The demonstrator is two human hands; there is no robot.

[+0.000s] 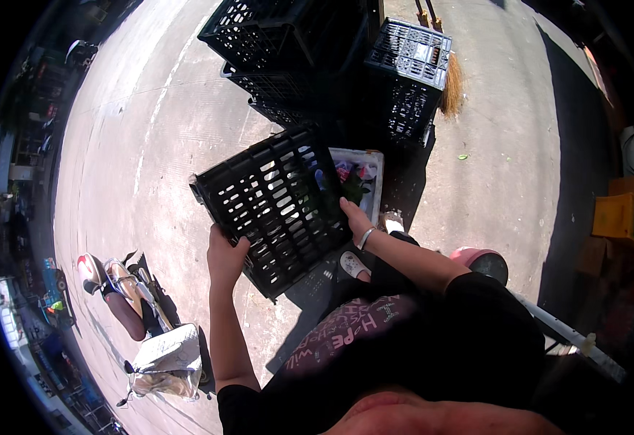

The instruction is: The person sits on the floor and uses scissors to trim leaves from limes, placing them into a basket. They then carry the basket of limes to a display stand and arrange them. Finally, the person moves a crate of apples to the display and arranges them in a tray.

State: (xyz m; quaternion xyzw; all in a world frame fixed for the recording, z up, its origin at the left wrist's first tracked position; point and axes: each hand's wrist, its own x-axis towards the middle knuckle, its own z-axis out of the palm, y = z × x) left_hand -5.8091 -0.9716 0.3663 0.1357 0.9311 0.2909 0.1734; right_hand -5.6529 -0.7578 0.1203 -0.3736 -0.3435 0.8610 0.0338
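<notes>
A black slatted plastic crate [279, 209] hangs tilted in front of my body, its grid of slots towards me. My left hand [227, 253] grips its lower left edge, thumb on the near side. At the right edge is my right hand [356, 217], with a bracelet on the wrist; its thumb lies along the rim and the other fingers are hidden. Partly behind the crate, a white foam box [378, 179] on the ground holds leafy greens [354, 190] and colourful plastic packets [344, 169].
Stacked dark crates [290, 49] stand ahead, beside another stack topped by a grey crate [409, 49] and a straw broom [452, 87]. A person on a scooter [159, 353] is at lower left. A pink round object [472, 258] and yellow crate [619, 220] are at right.
</notes>
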